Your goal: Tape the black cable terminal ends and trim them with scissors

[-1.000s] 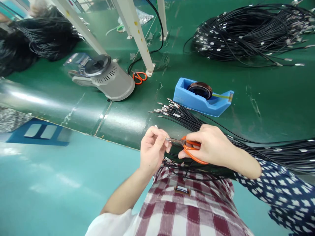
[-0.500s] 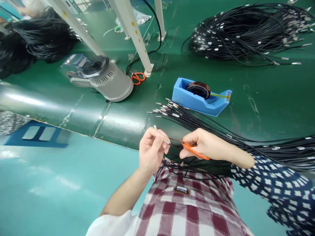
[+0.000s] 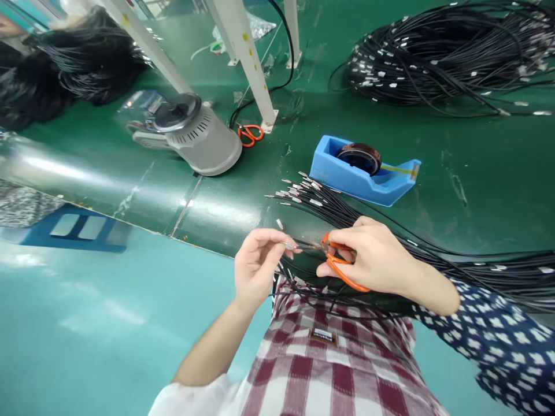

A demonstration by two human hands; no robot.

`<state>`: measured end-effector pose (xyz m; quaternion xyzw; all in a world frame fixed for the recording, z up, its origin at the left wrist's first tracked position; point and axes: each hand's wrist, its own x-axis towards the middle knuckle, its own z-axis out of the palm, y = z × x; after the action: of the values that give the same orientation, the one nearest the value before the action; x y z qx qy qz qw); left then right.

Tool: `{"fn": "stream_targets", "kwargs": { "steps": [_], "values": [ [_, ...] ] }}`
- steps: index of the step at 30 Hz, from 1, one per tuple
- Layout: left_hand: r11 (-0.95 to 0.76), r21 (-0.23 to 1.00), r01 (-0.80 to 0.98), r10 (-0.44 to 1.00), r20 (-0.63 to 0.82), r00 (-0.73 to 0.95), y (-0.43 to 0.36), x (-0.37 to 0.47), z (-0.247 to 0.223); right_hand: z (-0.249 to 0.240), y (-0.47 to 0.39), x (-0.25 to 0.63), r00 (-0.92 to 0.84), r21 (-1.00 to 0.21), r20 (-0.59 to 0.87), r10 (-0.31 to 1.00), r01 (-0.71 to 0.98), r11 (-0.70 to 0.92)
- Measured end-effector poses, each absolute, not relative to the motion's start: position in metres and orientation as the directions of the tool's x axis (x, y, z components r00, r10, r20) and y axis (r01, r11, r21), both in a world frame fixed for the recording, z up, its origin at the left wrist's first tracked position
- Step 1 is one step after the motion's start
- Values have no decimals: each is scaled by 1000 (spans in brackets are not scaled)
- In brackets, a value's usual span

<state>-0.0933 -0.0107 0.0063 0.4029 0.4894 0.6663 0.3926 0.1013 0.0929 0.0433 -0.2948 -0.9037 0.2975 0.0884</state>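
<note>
My left hand point(image 3: 259, 263) pinches the light-tipped end of a thin black cable point(image 3: 298, 245) between thumb and forefinger. To its right, my right hand point(image 3: 368, 254) has its fingers in the handles of orange-handled scissors point(image 3: 347, 276). The handles are spread, and the blades point left at the cable near my left fingertips; whether they touch it is too small to tell. Just beyond my hands lies a bundle of black cables point(image 3: 338, 214) with pale tagged ends. More cables point(image 3: 312, 292) lie close against my checked apron.
A blue tape dispenser point(image 3: 362, 176) holds brown tape behind the bundle. Left of it stand a grey machine point(image 3: 203, 141), a second pair of orange scissors point(image 3: 250, 136) and a white post point(image 3: 254, 69). A large cable coil point(image 3: 433, 63) lies far right. The bench edge point(image 3: 203, 247) runs below.
The scissor handles have spread apart in my right hand. My left hand has shifted slightly left and down, its fingers now nearer the cable tip. The whole view has shifted a little.
</note>
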Motion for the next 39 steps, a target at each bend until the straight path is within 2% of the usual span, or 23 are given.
{"fn": "stream_targets", "kwargs": {
  "steps": [4, 8, 16, 18, 19, 21, 22, 24, 25, 27, 33, 35, 36, 38, 39],
  "values": [
    [-235, 969, -76, 907, 191, -375, -11, -92, 6, 45, 93, 97, -817, -482, 71, 572, 474, 737],
    [-257, 963, -85, 904, 208, -374, -12, -93, 4, 46, 96, 93, -841, -407, 91, 533, 458, 791],
    [-234, 968, -87, 907, 186, -379, -13, -89, 4, 49, 96, 88, -857, -325, 20, 514, 481, 814],
    [-180, 983, -46, 916, 151, -372, -13, -94, 2, 46, 97, 89, -841, -327, 6, 541, 510, 796],
    [-129, 992, 14, 922, 125, -367, -11, -99, 0, 44, 98, 91, -821, -335, 3, 571, 537, 774],
    [8, 970, 243, 931, 81, -355, -5, -112, -4, 39, 101, 96, -767, -358, -15, 642, 604, 713],
    [67, 908, 413, 935, 87, -344, 0, -120, -6, 36, 103, 98, -739, -367, -27, 673, 634, 681],
    [128, 692, 710, 942, 139, -306, 15, -135, -11, 31, 107, 103, -699, -377, -60, 712, 677, 633],
    [128, 610, 782, 943, 170, -287, 24, -140, -13, 29, 108, 105, -686, -379, -74, 724, 691, 616],
    [101, 556, 825, 944, 208, -256, 45, -147, -19, 26, 110, 107, -663, -392, -94, 743, 710, 584],
    [-26, 656, 755, 970, 199, -140, 76, -150, -25, 23, 111, 110, -623, -471, -153, 767, 728, 498],
    [-40, 734, 678, 971, 188, -146, 69, -150, -17, 22, 111, 113, -618, -481, -148, 772, 727, 490],
    [-40, 792, 609, 971, 175, -163, 63, -150, -11, 23, 110, 113, -617, -482, -127, 776, 723, 496],
    [-32, 982, 187, 969, 76, -234, 49, -146, 3, 25, 109, 113, -624, -478, -44, 780, 699, 532],
    [-25, 1000, 13, 968, 28, -251, 42, -144, 10, 28, 109, 112, -632, -478, 12, 775, 677, 560]
  ]
}}
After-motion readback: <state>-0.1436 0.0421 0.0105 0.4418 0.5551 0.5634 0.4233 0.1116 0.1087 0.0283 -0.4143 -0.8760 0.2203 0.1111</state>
